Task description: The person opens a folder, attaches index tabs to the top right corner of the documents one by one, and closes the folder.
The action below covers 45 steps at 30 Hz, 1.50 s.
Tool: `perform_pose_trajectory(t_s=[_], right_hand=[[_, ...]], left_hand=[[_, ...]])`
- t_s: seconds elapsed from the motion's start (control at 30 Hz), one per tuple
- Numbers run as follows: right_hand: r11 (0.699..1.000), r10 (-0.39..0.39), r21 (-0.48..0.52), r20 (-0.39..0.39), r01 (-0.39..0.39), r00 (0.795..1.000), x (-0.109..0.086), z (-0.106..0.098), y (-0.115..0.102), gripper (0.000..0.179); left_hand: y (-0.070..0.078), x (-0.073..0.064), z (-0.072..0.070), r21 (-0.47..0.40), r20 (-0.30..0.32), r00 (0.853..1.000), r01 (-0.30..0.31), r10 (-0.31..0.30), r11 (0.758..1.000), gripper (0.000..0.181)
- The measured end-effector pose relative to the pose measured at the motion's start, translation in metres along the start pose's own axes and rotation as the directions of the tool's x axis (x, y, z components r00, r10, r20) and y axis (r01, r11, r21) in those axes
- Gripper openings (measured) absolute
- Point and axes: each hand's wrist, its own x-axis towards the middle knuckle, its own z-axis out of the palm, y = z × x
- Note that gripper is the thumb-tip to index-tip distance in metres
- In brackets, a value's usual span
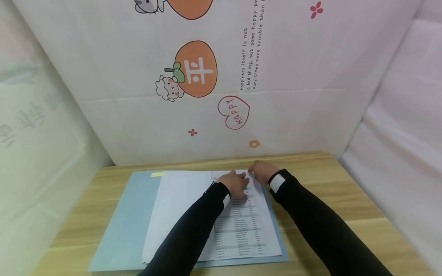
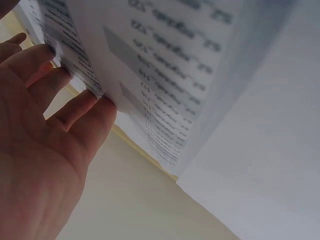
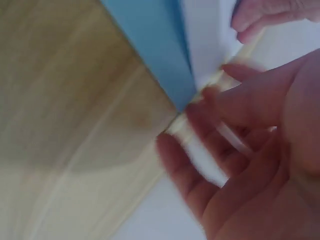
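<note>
A light blue folder (image 1: 117,226) lies spread on the wooden table, with white sheets in it. The left sheet (image 1: 179,207) looks blank; the right one, a printed page (image 1: 241,230), bears columns of text with grey bands. My left hand (image 1: 235,184) is over the upper part of that page, its fingers spread and fingertips touching the paper in the left wrist view. At the page's upper right corner is my right hand (image 1: 263,171), fingers loosely bent (image 3: 240,130) near the corner. Blur hides whether they touch the paper.
A yellow sticky tab (image 1: 157,174) shows at the top of the left side. The wooden table (image 1: 310,214) extends past the folder on both sides. A white printed cloth (image 1: 286,115) hangs behind it, with plain cloth at left and right.
</note>
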Motion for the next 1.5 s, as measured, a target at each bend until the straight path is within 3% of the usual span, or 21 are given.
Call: perform_pose_trajectory(t_s=[0.23,0.4,0.6,0.8,0.97,1.07,1.3,1.5], right_hand=[[0.988,0.073,-0.135,0.013,-0.071,0.997,-0.009,-0.001,-0.009,0.014],[0.981,0.144,-0.141,0.092,-0.130,0.985,-0.010,0.001,-0.019,0.035],[0.953,0.203,-0.248,0.097,-0.174,0.974,-0.013,-0.002,-0.014,0.013],[0.951,0.235,-0.232,0.104,-0.206,0.966,-0.014,0.001,-0.023,0.025],[0.955,0.217,-0.225,0.094,-0.192,0.972,-0.021,0.001,-0.035,0.032],[0.964,0.164,-0.230,0.113,-0.134,0.980,-0.033,-0.001,-0.041,0.028],[0.974,0.036,-0.228,0.167,0.003,0.985,-0.072,0.006,-0.068,0.025],[0.974,-0.030,-0.209,0.245,0.083,0.969,-0.116,0.006,-0.096,0.024]], left_hand=[[0.002,-0.004,-0.003,-0.059,0.028,0.999,0.020,-0.018,0.998,0.071],[0.002,-0.003,0.000,-0.106,0.055,0.998,0.048,-0.042,0.993,0.072],[0.002,-0.007,-0.005,-0.125,0.059,0.998,0.042,-0.035,0.991,0.072],[0.001,-0.011,-0.006,-0.124,0.072,0.997,0.030,-0.021,0.992,0.071],[0.000,-0.010,-0.008,-0.135,0.068,0.997,0.030,-0.021,0.990,0.071],[0.002,-0.011,-0.009,-0.155,0.073,0.997,0.044,-0.033,0.987,0.071],[-0.003,0.009,0.000,-0.091,0.090,0.995,0.045,-0.037,0.995,0.074],[-0.001,0.006,0.000,-0.065,0.075,0.997,0.002,0.003,0.998,0.074]])
